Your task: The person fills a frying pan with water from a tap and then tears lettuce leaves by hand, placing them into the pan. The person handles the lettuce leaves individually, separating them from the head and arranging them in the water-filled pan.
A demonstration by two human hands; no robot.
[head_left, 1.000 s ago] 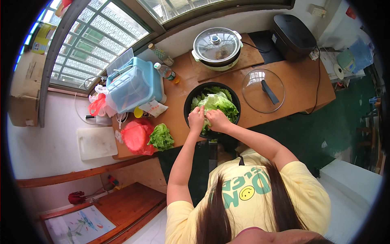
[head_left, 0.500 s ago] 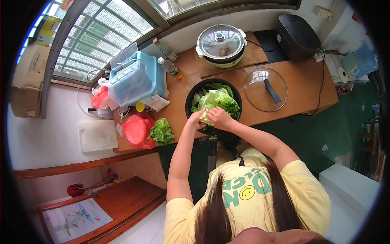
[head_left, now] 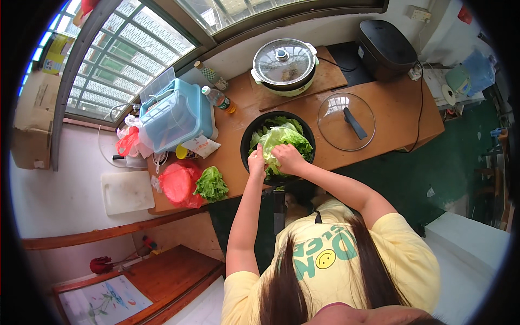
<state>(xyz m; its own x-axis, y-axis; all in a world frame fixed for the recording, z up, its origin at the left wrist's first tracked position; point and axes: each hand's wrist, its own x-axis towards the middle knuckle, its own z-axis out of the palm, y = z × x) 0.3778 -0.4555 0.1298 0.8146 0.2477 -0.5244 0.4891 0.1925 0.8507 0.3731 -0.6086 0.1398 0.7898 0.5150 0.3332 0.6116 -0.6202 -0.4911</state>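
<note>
A black long-handled pan (head_left: 245,154) stands at the near edge of the brown table, heaped with green lettuce leaves (head_left: 287,135). Over its near left part my left hand (head_left: 257,163) is closed on a pale lettuce leaf, thumb pointing up. My right hand (head_left: 288,159) is beside it, fingers curled down and closed on the same lettuce, their tips partly hidden. To the left, a separate bunch of lettuce (head_left: 211,184) rests by the table edge against a red plastic bag (head_left: 180,183).
A glass lid (head_left: 335,132) lies right of the pan. Behind stand a lidded electric pot (head_left: 284,70) on a wooden board and a black rice cooker (head_left: 387,46). Left are a bottle (head_left: 221,101), a blue bin (head_left: 179,119) and a white cutting board (head_left: 128,193).
My hands have moved slightly apart at the lettuce, the left thumb now pointing up. The whole view has shifted a little, so the table appears further left and lower.
</note>
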